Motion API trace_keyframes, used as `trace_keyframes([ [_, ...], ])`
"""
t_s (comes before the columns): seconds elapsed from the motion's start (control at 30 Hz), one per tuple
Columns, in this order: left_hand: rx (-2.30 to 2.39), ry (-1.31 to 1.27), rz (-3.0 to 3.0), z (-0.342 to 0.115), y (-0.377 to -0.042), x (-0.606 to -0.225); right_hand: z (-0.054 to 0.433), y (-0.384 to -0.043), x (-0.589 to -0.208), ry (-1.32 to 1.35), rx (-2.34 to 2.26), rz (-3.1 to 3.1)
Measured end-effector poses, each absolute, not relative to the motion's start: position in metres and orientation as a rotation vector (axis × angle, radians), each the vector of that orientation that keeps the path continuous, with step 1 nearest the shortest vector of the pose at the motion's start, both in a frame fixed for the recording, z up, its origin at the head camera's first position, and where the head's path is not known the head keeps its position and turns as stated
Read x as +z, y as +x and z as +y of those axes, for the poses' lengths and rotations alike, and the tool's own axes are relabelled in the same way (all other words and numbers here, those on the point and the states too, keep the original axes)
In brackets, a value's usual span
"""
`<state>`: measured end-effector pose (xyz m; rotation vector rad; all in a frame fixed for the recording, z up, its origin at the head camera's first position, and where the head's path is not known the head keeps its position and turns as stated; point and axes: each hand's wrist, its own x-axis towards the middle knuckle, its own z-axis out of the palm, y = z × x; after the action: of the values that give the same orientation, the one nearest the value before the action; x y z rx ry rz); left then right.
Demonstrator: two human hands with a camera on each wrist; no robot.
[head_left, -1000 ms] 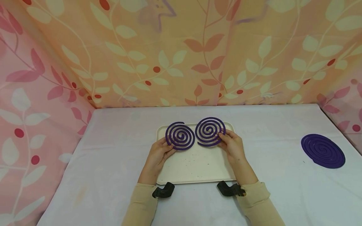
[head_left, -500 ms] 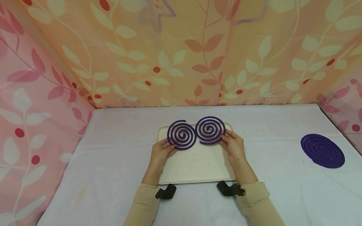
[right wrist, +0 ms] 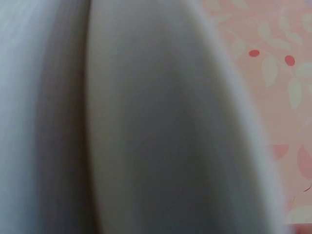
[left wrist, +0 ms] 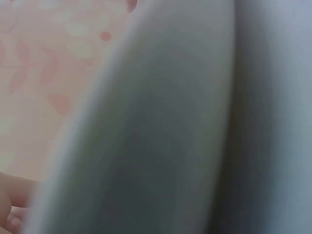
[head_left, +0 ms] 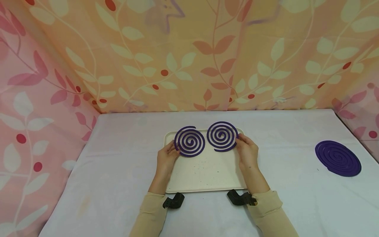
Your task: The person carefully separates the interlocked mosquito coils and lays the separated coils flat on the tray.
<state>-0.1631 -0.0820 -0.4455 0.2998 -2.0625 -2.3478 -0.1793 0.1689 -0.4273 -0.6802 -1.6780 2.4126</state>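
Observation:
Two purple mosquito coils are held side by side over the far part of a cream tray (head_left: 207, 174). My left hand (head_left: 166, 161) pinches the left mosquito coil (head_left: 190, 142) at its lower left rim. At the lower right rim of the right mosquito coil (head_left: 221, 134), my right hand (head_left: 248, 153) holds on with thumb and fingers, some of them hidden behind the coil. A narrow gap separates the coils. In the left wrist view, a bit of the left hand (left wrist: 17, 192) shows at the lower left; a blurred pale edge fills most of both wrist views.
A purple disc of tightly wound coils (head_left: 338, 158) lies on the white tablecloth (head_left: 118, 171) at the right. Small dark crumbs are scattered on the tray. A floral curtain (head_left: 189, 59) stands behind the table, with pink cloth at both sides.
The right coil has shifted slightly right and turned, its outer end swinging right. The left coil first moved a little right, then back slightly. The coils nearly met half a second ago and are apart now.

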Motion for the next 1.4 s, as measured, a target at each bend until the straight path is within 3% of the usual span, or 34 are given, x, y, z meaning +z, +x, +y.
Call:
trace_keyframes([
  [0.4, -2.171, 0.303, -2.032, -0.082, -0.162, -0.44, 0.171, -0.178, -0.422, -0.625, 2.391, -1.519],
  [0.83, -2.668, 0.1, -1.776, -0.055, -0.154, -0.423, 0.223, -0.169, -0.392, -0.52, 2.966, -0.907],
  [1.4, -2.938, -0.123, -1.9, 0.064, -0.14, -0.425, 0.333, -0.137, -0.402, -0.142, 2.921, -0.98],
])
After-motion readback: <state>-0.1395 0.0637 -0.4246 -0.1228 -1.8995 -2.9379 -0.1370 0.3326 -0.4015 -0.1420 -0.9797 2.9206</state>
